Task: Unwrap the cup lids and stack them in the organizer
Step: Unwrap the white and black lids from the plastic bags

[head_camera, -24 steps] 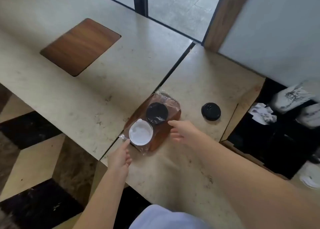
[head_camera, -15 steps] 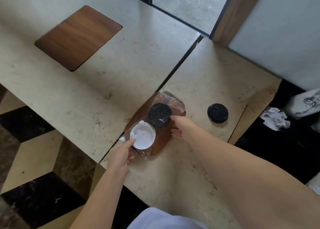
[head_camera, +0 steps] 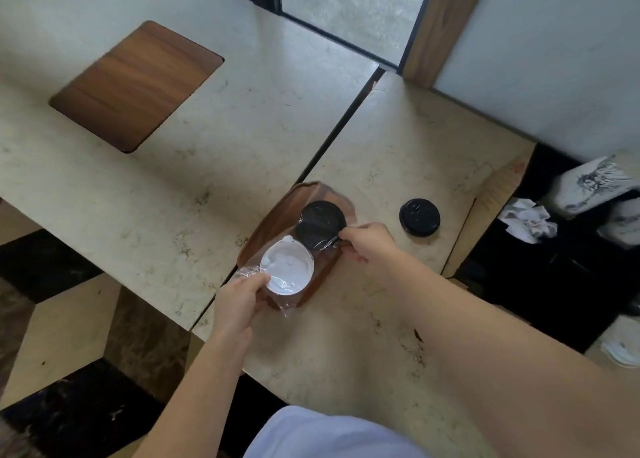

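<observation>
A rounded wooden organizer (head_camera: 266, 223) lies on a speckled beige stone counter (head_camera: 381, 336), holding a round white lid stack (head_camera: 287, 270) beside a round black lid stack (head_camera: 320, 223), both under crinkled clear plastic wrap (head_camera: 247, 272). The left hand (head_camera: 239, 300) pinches the wrap at the white stack's edge; the right hand (head_camera: 370, 244) pinches the film at the black stack's rim. A separate glossy black lid (head_camera: 419, 217) sits on the counter, well apart to the right.

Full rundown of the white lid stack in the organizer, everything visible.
The round white plastic lid stack stands in the near compartment of the brown wooden organizer, seen top-down, with a small tab at its far rim. Clear plastic wrap still clings around it. The left hand pinches the wrap at its near-left edge. The black lid stack sits just beyond.
</observation>
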`<state>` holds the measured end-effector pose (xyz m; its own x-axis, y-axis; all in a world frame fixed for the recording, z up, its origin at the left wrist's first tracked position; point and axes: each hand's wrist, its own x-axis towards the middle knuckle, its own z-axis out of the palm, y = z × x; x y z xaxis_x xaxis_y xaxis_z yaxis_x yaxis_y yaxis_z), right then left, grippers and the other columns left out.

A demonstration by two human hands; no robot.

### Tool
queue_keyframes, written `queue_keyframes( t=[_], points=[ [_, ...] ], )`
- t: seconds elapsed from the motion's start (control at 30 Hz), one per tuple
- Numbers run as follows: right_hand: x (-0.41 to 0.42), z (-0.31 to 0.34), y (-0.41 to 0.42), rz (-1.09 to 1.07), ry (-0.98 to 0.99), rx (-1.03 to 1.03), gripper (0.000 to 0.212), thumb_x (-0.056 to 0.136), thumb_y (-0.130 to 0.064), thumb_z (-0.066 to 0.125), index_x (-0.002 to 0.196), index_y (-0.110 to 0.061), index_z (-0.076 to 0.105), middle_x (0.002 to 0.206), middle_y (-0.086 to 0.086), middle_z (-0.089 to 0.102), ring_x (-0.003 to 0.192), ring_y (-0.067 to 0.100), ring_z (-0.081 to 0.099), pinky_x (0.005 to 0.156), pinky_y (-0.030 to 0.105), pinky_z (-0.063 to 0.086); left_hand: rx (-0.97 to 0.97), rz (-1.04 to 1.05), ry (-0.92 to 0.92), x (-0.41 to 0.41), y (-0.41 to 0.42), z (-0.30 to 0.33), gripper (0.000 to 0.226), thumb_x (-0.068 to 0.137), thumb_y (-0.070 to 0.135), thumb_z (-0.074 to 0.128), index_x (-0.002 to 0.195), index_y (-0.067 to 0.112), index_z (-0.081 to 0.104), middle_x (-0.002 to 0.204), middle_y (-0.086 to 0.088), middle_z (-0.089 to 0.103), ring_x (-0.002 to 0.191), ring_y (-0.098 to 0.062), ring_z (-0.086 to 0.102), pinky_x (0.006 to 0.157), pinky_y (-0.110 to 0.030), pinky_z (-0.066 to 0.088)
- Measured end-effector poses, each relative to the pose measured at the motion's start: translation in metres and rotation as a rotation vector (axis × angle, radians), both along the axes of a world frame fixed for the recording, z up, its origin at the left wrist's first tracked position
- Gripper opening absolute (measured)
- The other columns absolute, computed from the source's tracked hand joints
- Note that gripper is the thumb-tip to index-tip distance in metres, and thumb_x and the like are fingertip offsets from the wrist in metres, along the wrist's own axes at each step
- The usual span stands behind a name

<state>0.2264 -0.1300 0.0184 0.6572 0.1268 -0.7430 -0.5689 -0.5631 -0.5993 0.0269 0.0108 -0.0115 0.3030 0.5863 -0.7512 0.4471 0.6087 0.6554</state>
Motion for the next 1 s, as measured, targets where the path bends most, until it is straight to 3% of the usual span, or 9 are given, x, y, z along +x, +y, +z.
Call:
queue_keyframes(
  t=[0.1,0.23,0.33,0.4,0.5,0.6,0.8,0.9,1.0],
  points=[
    [-0.004,0.018,-0.033,-0.083,-0.008,0.105,0.005,0.089,-0.01,0.069,0.091,-0.005,0.068,0.093,0.016,0.076,0.074,0.019,0.069,0.065,0.03,0.059,-0.007,-0.082,-0.15,0.006,-0.012,0.017,0.014,0.081,0.013,0.075,0.089,0.006,0.066,0.086,-0.012,0.073,0.071,-0.019,0.071,0.054,-0.024,0.053],
    [-0.022,0.038,-0.092,-0.327,0.043,0.313,0.015,0.094,-0.007,0.069,0.107,-0.004,0.062,0.091,0.009,0.076,0.072,0.012,0.074,0.064,0.026,0.056,-0.067,-0.245,-0.276,0.016,-0.036,0.038,0.04,0.065,0.03,0.081,0.092,0.013,0.057,0.085,-0.015,0.063,0.078,-0.027,0.06,0.058,-0.032,0.053],
    [-0.041,0.043,-0.144,-0.528,0.069,0.444,0.016,0.094,-0.01,0.071,0.108,-0.006,0.063,0.093,0.007,0.074,0.087,0.016,0.072,0.074,0.029,0.053,-0.069,-0.372,-0.34,0.026,-0.061,0.048,0.044,0.064,0.038,0.083,0.093,0.012,0.06,0.088,-0.012,0.069,0.083,-0.026,0.068,0.065,-0.03,0.054],
    [-0.057,0.044,-0.179,-0.614,0.106,0.51,0.01,0.095,-0.011,0.068,0.103,-0.006,0.064,0.087,0.009,0.068,0.086,0.016,0.066,0.074,0.027,0.051,-0.066,-0.465,-0.359,0.032,-0.082,0.051,0.046,0.065,0.041,0.083,0.093,0.011,0.061,0.087,-0.008,0.073,0.083,-0.024,0.073,0.063,-0.027,0.056],
    [-0.083,0.044,-0.23,-0.743,0.13,0.536,0.002,0.095,-0.009,0.067,0.096,-0.009,0.065,0.079,0.005,0.063,0.073,0.012,0.062,0.068,0.026,0.05,-0.095,-0.603,-0.348,0.04,-0.117,0.05,0.043,0.074,0.034,0.082,0.1,0.007,0.062,0.091,-0.01,0.075,0.084,-0.027,0.074,0.068,-0.03,0.058],
    [-0.109,0.043,-0.276,-0.852,0.143,0.546,0.013,0.093,-0.007,0.068,0.083,-0.013,0.062,0.074,0.004,0.061,0.059,0.01,0.058,0.059,0.024,0.048,-0.168,-0.71,-0.317,0.045,-0.153,0.045,0.036,0.079,0.025,0.08,0.102,0.006,0.061,0.081,-0.007,0.072,0.073,-0.022,0.071,0.062,-0.029,0.058],
    [-0.158,0.036,-0.341,-1.007,0.189,0.494,0.011,0.089,-0.004,0.069,0.084,-0.012,0.065,0.068,0.005,0.065,0.057,0.013,0.06,0.047,0.023,0.048,-0.255,-0.868,-0.22,0.04,-0.213,0.022,0.024,0.081,0.016,0.076,0.094,0.01,0.058,0.074,-0.003,0.067,0.058,-0.015,0.063,0.055,-0.028,0.054],
    [-0.18,0.023,-0.357,-1.034,0.228,0.458,0.01,0.09,-0.004,0.068,0.087,-0.012,0.063,0.069,0.003,0.065,0.061,0.012,0.062,0.049,0.021,0.049,-0.239,-0.909,-0.144,0.03,-0.23,0.005,0.028,0.08,0.017,0.077,0.097,0.009,0.057,0.069,-0.003,0.058,0.051,-0.013,0.053,0.051,-0.027,0.052],
    [-0.202,0.007,-0.363,-1.065,0.287,0.438,0.01,0.092,-0.004,0.068,0.09,-0.013,0.063,0.074,0.003,0.065,0.065,0.012,0.061,0.052,0.021,0.047,-0.174,-0.943,-0.054,0.02,-0.239,-0.01,0.016,0.089,0.013,0.072,0.094,0.01,0.057,0.072,-0.005,0.054,0.052,-0.014,0.051,0.052,-0.028,0.052]
  ],
)
